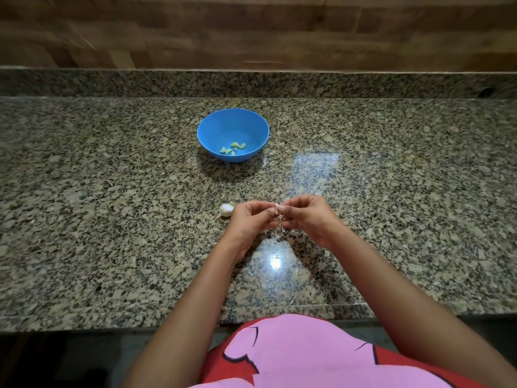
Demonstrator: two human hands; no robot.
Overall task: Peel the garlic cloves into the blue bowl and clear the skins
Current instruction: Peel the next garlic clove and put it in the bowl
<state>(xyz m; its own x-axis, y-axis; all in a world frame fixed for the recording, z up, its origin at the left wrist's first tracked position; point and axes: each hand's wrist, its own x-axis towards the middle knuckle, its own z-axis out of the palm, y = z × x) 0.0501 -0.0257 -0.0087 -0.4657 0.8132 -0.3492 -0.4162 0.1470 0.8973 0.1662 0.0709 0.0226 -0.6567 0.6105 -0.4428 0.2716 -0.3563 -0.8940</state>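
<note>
A blue bowl (207, 135) stands on the granite counter ahead of me, with several peeled cloves (233, 148) lying in its bottom. My left hand (250, 219) and my right hand (306, 217) meet above the counter and together pinch one garlic clove (277, 207) between their fingertips. Thin skin (280, 224) hangs down from that clove. Just left of my left hand, the rest of the garlic bulb (226, 210) lies on the counter.
The speckled granite counter (112, 205) runs left and right, with a raised granite lip and wooden wall behind. Its front edge (140, 326) is close to my body. Small skin scraps (293, 299) lie near that edge.
</note>
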